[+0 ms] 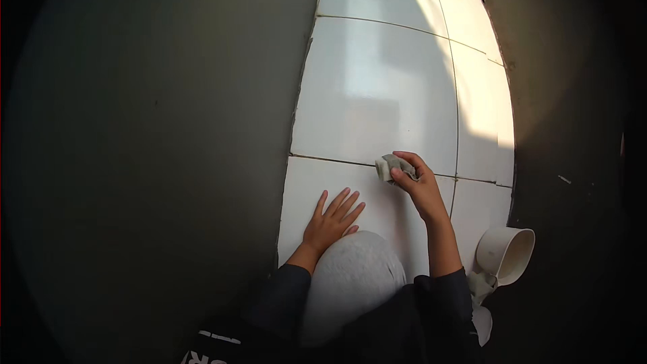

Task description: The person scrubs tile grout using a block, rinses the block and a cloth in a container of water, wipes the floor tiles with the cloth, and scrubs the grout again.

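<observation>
My right hand (pixel 422 189) pinches the bunched cloth (pixel 384 168) at the dark line (pixel 330 160) between tiles, its long axis unclear; my left hand (pixel 330 222), splayed and holding nothing, lies farther off, left and nearer me.

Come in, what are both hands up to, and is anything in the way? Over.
Right hand: gripping grey-white wad over tile joint. Left hand: spread on white tile. White container off right, apart from both; nothing seen blocking the wad.
</observation>
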